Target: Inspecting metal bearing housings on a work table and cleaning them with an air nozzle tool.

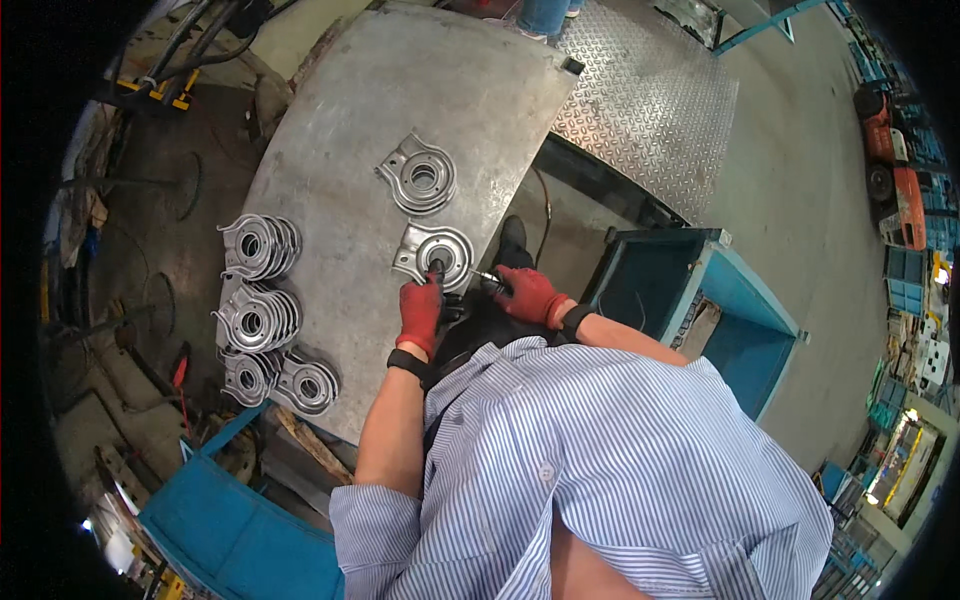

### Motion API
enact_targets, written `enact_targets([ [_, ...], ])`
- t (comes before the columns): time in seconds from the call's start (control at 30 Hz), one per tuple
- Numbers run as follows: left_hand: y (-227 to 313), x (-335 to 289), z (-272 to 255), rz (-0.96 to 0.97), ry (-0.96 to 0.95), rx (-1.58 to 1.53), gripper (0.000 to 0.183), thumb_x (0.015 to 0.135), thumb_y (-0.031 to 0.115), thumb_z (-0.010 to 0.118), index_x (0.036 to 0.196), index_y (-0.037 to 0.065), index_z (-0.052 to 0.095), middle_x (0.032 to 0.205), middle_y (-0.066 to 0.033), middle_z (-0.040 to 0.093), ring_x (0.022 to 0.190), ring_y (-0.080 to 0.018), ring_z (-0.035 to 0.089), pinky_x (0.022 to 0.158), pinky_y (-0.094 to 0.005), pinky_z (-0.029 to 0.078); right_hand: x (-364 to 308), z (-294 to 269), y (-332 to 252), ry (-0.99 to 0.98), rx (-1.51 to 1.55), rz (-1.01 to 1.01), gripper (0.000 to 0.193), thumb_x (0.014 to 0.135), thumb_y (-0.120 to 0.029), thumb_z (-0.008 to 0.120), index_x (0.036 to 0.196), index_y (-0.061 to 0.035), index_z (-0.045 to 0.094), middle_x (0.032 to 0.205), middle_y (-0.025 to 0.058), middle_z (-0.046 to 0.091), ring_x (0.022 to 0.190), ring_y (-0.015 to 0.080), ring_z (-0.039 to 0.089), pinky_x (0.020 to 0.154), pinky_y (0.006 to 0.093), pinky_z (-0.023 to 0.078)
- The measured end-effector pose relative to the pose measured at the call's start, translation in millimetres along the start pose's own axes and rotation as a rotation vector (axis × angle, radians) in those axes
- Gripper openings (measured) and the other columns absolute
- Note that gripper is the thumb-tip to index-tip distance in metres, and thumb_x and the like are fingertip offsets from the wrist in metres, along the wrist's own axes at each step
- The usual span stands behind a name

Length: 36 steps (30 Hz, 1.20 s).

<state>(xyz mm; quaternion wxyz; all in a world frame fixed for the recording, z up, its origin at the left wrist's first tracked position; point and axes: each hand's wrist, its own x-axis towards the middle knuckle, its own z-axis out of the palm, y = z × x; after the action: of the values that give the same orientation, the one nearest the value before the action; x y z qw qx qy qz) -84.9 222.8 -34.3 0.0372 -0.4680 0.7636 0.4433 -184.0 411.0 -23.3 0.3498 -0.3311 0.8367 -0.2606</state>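
A stamped metal bracket (462,246), round with a central hole and a flat tab, lies at the table edge in front of me. My left hand (421,312), in a red glove with dark fingertips, grips its near side, one finger over the central hole. In my right hand (529,296), gloved the same way, is a slim tool with a metal tip (484,275). That tip points left and meets or nearly meets the bracket's right rim; exact contact is too small to tell. Farther up the table sits a small stack of similar brackets (421,179).
Several stacks of brackets (256,317) line the left side of the metal table (350,130). A blue open-topped bin (745,300) stands at my right, and blue sheet metal (240,520) at lower left. Beyond the table are a tread-plate platform (650,100) and another person's legs (543,15).
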Motion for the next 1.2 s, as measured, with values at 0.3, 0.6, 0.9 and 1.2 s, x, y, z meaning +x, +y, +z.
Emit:
enact_targets([
  [0.3,-18,2,10,0.135,0.131,0.012,0.045,0.084,0.037,0.055,0.071,-0.005,0.061,0.071,-0.0286,0.058,0.073,-0.0454,0.057,0.061,-0.0486,0.044,2,9,0,0.027,-0.032,-0.026,0.053,0.077,-0.030,0.061,0.121,-0.0030,0.049,0.103,0.0218,0.060,0.095,0.0382,0.057,0.083,0.0424,0.045],
  [0.6,-14,-8,-13,-0.017,-0.037,-0.136,0.042,0.084,0.037,0.055,0.077,-0.004,0.063,0.077,-0.0267,0.060,0.076,-0.0428,0.059,0.062,-0.0460,0.046,1,-5,-7,0.234,-0.034,-0.032,0.051,0.075,-0.023,0.064,0.118,-0.0003,0.050,0.099,0.0236,0.060,0.093,0.0393,0.057,0.080,0.0431,0.046],
  [0.9,-93,-82,-156,-0.182,0.157,-0.327,0.045,0.082,0.038,0.062,0.086,-0.006,0.060,0.062,-0.0138,0.057,0.052,-0.0168,0.055,0.050,-0.0335,0.043,-4,-8,2,0.228,0.162,-0.087,0.034,0.079,-0.019,0.060,0.107,0.0007,0.054,0.088,0.0240,0.062,0.081,0.0385,0.062,0.068,0.0420,0.047],
  [1.2,-119,-108,-246,-0.334,0.302,-0.258,0.040,0.083,0.036,0.062,0.071,-0.002,0.057,0.060,-0.0131,0.058,0.048,-0.0197,0.058,0.045,-0.0336,0.044,2,5,32,0.241,-0.056,-0.108,0.052,0.080,-0.030,0.061,0.119,0.0022,0.049,0.101,0.0242,0.060,0.092,0.0396,0.058,0.079,0.0439,0.046],
])
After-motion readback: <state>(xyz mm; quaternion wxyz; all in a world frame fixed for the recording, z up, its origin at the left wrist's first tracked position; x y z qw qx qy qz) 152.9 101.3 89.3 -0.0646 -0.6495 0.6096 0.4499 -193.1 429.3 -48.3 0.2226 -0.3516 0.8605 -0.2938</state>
